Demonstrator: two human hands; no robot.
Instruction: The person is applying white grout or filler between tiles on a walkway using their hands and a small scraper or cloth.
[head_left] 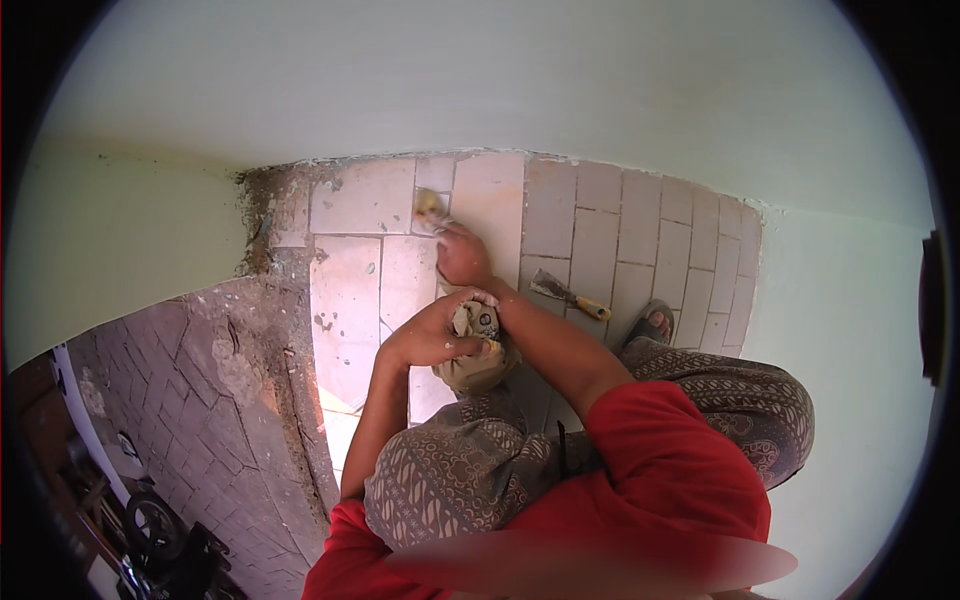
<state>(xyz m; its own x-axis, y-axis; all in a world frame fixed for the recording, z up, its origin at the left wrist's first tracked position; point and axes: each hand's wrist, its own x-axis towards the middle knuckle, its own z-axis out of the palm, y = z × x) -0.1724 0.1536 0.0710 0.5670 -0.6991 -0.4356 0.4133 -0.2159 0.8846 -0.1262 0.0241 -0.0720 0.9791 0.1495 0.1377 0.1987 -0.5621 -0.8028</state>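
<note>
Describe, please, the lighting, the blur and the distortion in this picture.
Head view: bright light washes the left floor tiles, the right tiles look duller; head view: the yellowish tool in the right hand is blurred; head view: the left wall has a curved lower edge, corners are black.

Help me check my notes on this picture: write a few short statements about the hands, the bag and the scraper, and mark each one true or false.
1. The left hand holds the bag. True.
2. The scraper lies on the tiles. True.
3. The bag is to the right of the scraper. False: it is to the scraper's left.
4. The right hand is empty. False: it holds a yellowish tool, too blurred to name.
5. Both sleeves are red. True.
6. The left hand touches the scraper. False: neither hand touches it.
</note>
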